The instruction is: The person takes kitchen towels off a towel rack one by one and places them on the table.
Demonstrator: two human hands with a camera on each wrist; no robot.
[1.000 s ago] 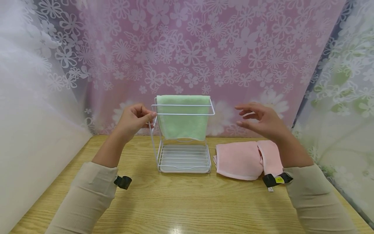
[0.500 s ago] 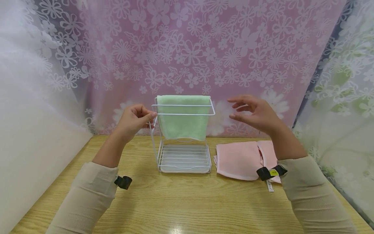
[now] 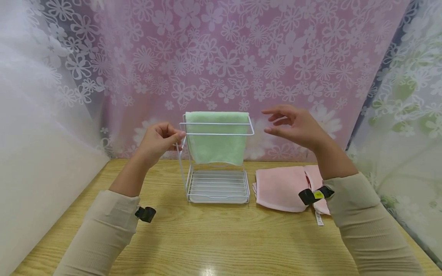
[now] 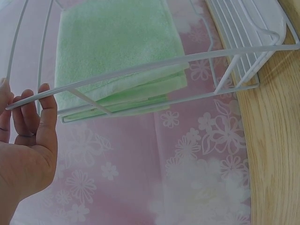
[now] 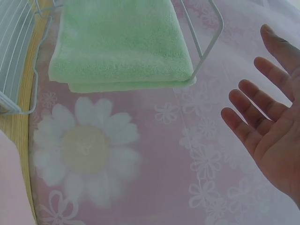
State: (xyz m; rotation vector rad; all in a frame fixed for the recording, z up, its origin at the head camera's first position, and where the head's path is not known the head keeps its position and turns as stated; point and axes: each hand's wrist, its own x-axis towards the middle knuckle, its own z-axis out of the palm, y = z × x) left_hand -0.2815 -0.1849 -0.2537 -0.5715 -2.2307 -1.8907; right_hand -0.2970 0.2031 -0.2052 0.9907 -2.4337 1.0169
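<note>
A white wire rack (image 3: 217, 197) stands on the wooden table, with a folded green towel (image 3: 217, 147) draped over its rear top bar. My left hand (image 3: 157, 142) pinches the rack's upper left side wire between thumb and fingers; the left wrist view shows the same hand (image 4: 30, 140) at the corner of the wire frame. To the right of the rack my right hand (image 3: 293, 124) hovers in the air, fingers spread and touching nothing. In the right wrist view that hand (image 5: 276, 122) is apart from the green towel (image 5: 122, 47) and the rack's end loop.
A folded pink towel (image 3: 281, 188) with a white tag (image 3: 319, 218) lies on the table right of the rack, partly under my right forearm. Behind the table hangs a pink floral curtain (image 3: 221, 57). Pale sheets hang at both sides.
My right hand has moved left and a little upward, closer to the top of the rack. My left hand keeps its pinch on the rack, and the towels have not moved.
</note>
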